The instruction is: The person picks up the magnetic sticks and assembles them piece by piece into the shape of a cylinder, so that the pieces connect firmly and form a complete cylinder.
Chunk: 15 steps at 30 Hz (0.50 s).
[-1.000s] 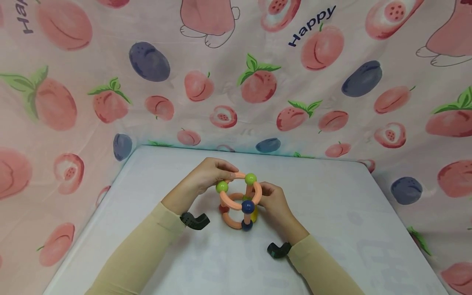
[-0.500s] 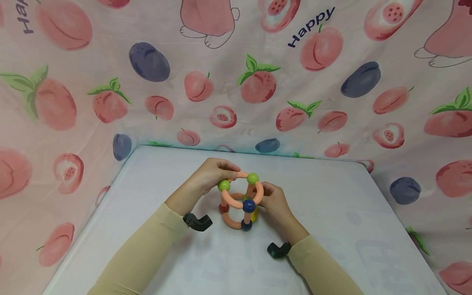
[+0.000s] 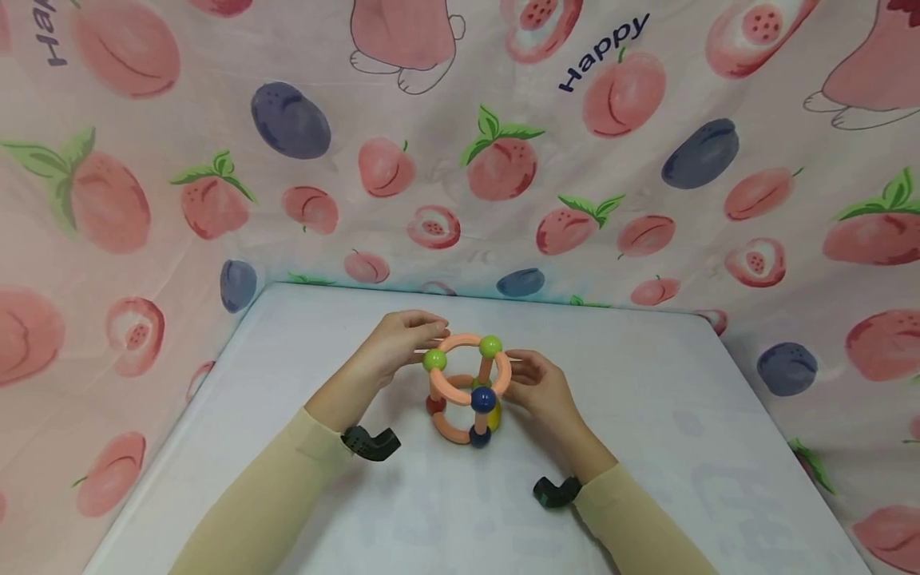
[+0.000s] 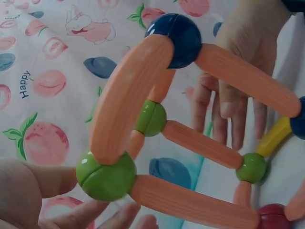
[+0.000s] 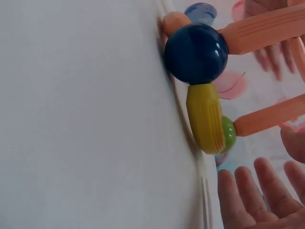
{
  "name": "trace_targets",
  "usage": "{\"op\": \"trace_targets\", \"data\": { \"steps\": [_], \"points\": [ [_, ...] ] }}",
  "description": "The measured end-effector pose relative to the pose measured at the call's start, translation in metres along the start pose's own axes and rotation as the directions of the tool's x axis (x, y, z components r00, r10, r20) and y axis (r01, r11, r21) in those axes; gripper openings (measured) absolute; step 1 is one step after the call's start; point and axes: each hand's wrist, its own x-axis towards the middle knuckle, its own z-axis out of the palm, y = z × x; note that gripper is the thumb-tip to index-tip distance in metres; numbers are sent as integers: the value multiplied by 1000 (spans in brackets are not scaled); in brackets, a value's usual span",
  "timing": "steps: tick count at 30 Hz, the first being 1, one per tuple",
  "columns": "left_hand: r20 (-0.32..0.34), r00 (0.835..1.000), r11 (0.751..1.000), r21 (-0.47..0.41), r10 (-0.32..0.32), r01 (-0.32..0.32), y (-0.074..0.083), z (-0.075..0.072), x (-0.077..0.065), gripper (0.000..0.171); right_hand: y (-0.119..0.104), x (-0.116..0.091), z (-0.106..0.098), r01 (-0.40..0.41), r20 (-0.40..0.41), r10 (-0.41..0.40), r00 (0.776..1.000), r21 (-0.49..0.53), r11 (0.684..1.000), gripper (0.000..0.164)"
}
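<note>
A two-tier frame of toy balls and sticks (image 3: 450, 390) stands upright on the table between my hands. Its upper ring joins curved orange sticks with two green balls (image 4: 106, 176) and a dark blue ball (image 3: 484, 399). Straight orange sticks run down to a lower ring, which has a red ball (image 4: 275, 219), a dark blue ball (image 5: 196, 53), a green ball (image 5: 228, 134) and one curved yellow stick (image 5: 205, 118). My left hand (image 3: 394, 349) is beside the upper left green ball, fingers extended. On the right side, my right hand (image 3: 544, 391) has loosely extended fingers and grips nothing.
The white table (image 3: 632, 511) spreads around the frame. Behind it and along the sides hangs a pink cloth (image 3: 446, 184) printed with fruit. A black wrist mount (image 3: 370, 442) is on the left wrist and another black mount (image 3: 557, 493) on the right.
My left hand has let go of the upper curved orange stick and moved left. The right hand has loosened from the frame and shifted slightly right. The frame stays standing.
</note>
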Motion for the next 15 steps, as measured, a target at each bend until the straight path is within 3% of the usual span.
{"op": "trace_targets", "data": {
  "steps": [6,10,15],
  "points": [
    [-46,994,992,-84,-101,97,-21,-3,-13,63,-1,-13,-10,16,58,-18,998,28,999,80],
    [-24,985,972,-170,-172,165,-36,-1,-26,74,-2,-26,-13,-1,110,-4,994,45,999,92],
    [14,980,947,-254,-200,197,-51,7,-43,81,-2,-43,-11,24,179,-28,983,25,999,104]
  ]
}}
